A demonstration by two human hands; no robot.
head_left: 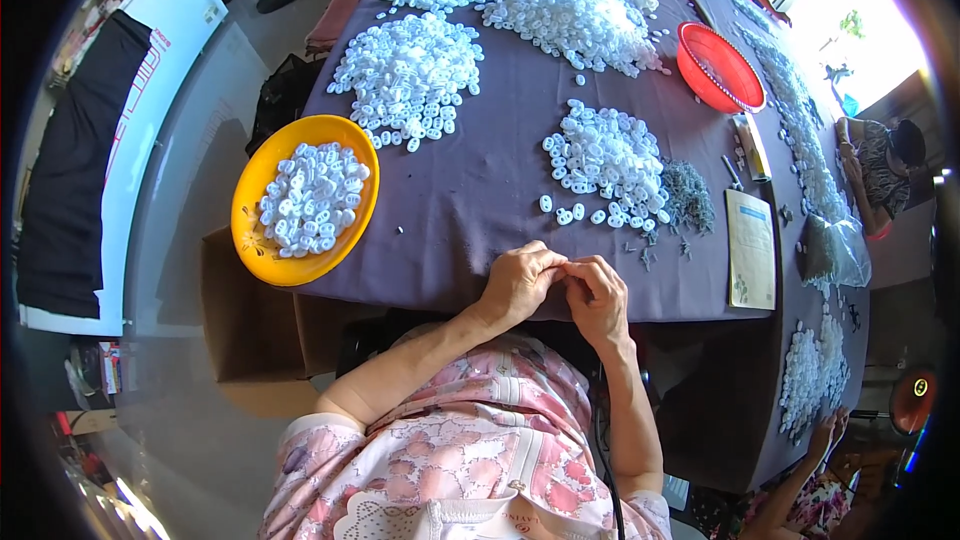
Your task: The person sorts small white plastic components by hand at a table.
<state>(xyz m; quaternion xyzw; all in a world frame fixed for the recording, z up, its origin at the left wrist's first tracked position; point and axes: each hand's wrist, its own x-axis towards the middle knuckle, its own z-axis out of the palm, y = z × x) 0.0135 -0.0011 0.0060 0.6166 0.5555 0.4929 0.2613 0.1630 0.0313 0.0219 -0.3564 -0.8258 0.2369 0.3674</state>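
Observation:
My left hand (519, 282) and my right hand (597, 298) meet fingertip to fingertip over the near edge of the table. Both are closed in a pinch, and whatever sits between the fingers is too small or hidden to make out. Just beyond them lies a pile of small white oval plastic pieces (607, 158), each with two dark openings. Touching its right side is a heap of tiny grey pieces (688, 198), a few of them scattered toward me. A yellow bowl (257, 258) of similar white pieces stands at the left table edge.
On the dark tablecloth (440, 210) are more white heaps (405, 70) at the back. A red basket (712, 78), a yellowish booklet (750, 250) and a small box (752, 147) lie to the right. Other people (870, 170) sit along the right side. A cardboard box (250, 330) stands below left.

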